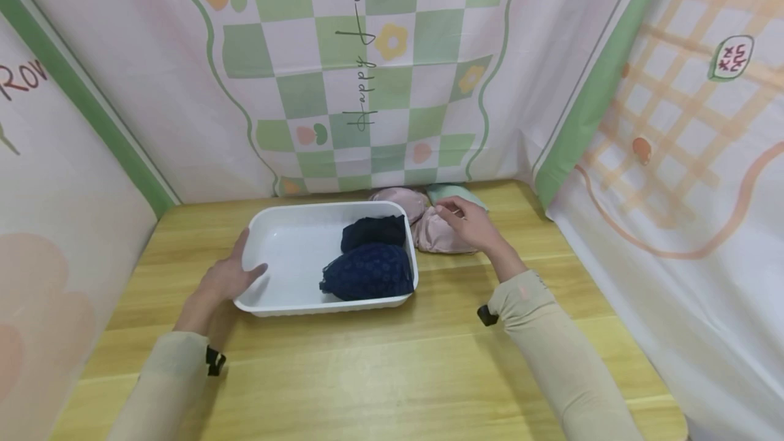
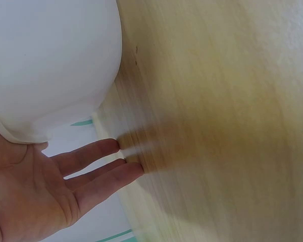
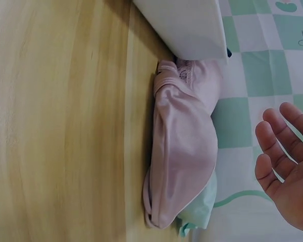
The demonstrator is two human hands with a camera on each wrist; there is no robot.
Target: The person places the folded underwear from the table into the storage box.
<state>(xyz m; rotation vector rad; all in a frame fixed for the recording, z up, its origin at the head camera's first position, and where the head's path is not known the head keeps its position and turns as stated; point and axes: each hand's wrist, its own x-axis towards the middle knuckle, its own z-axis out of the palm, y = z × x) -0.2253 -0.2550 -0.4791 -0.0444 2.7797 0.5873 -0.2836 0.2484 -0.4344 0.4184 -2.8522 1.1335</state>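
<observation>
A white tray (image 1: pixel 288 250) lies lengthwise on the table, with a folded navy patterned bra (image 1: pixel 370 271) and a folded black garment (image 1: pixel 372 232) at its right end. My left hand (image 1: pixel 228 278) rests at the tray's left end, thumb over the rim and fingers outside; in the left wrist view those fingers (image 2: pixel 103 184) stretch straight toward the tabletop. Folded pink satin bras (image 3: pixel 184 146) lie to the right of the tray, a mint green one (image 1: pixel 456 192) behind them. Above the pink bras, my right hand (image 1: pixel 470 223) hovers with loosely bent fingers and holds nothing.
The wooden table (image 1: pixel 367 373) runs back to a hanging checked curtain (image 1: pixel 380 87). Printed cloth walls (image 1: pixel 692 175) stand at both sides. The bras lie close against the back curtain.
</observation>
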